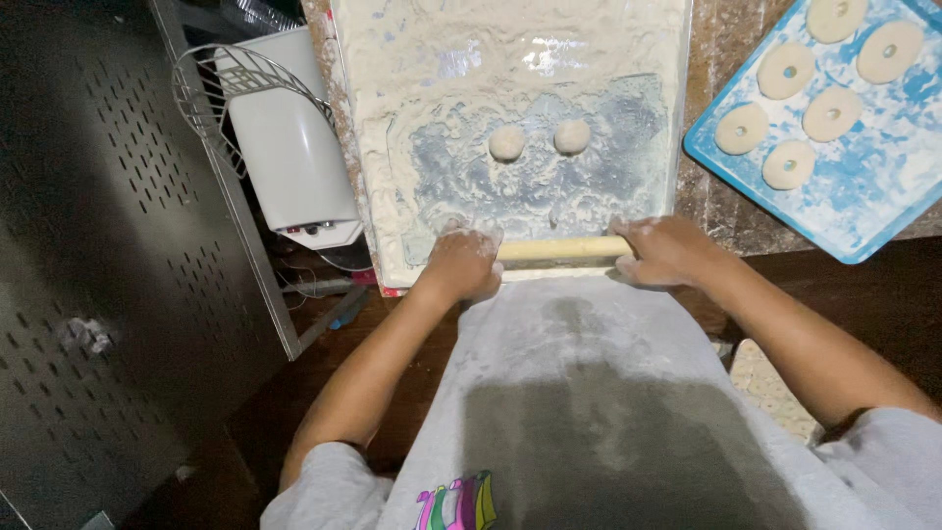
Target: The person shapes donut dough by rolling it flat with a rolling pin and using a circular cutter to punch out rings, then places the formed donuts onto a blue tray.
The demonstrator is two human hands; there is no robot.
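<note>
A wooden rolling pin [561, 249] lies across the near edge of a floured work surface [412, 118]. My left hand [461, 263] rests on its left end and my right hand [665, 251] on its right end, both dusted with flour. Whether dough lies under the pin is hidden. Two small dough balls [506, 142] [571, 136] sit side by side farther back on the cleared patch of the surface.
A blue tray [888, 186] at the right holds several ring-shaped dough pieces [787, 70]. A white appliance with a wire guard [285, 147] stands left of the surface, beside a dark perforated metal panel [108, 275]. My floured grey apron [589, 393] fills the foreground.
</note>
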